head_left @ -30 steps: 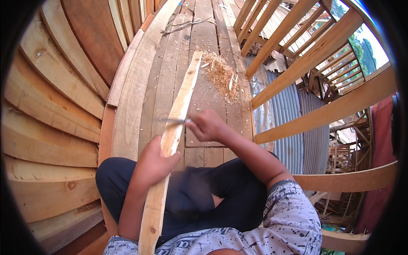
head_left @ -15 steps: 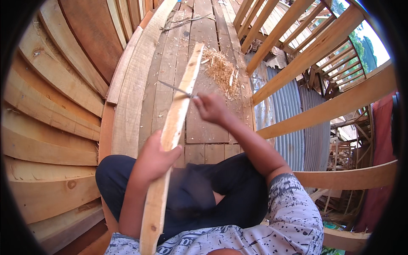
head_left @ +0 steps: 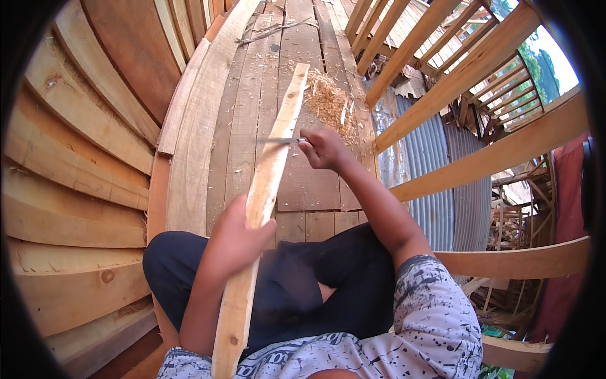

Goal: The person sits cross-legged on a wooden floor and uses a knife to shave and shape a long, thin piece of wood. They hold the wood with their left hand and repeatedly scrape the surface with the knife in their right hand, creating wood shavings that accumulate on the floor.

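Observation:
A long, pale wooden strip (head_left: 270, 170) slants from my lap up over the plank floor, its far end beside a heap of shavings. My left hand (head_left: 238, 237) is wrapped round the strip near its middle, just above my knees. In my closed right hand (head_left: 322, 149) is the handle of a knife (head_left: 282, 140). The thin blade lies across the strip beyond my left hand, pointing left, and its tip is blurred by motion. Most of the handle is hidden in my fist.
Curled wood shavings (head_left: 328, 101) lie on the plank floor (head_left: 309, 189) ahead. Thin sticks (head_left: 274, 31) rest farther off. A board wall (head_left: 76, 177) rises on the left. A slatted wooden railing (head_left: 467, 158) runs along the right, with corrugated metal sheets (head_left: 429, 158) below it.
My right hand has shifted slightly right and the knife has swung to lie nearly level across the strip. The strip has tilted a little to the right, still in my left hand.

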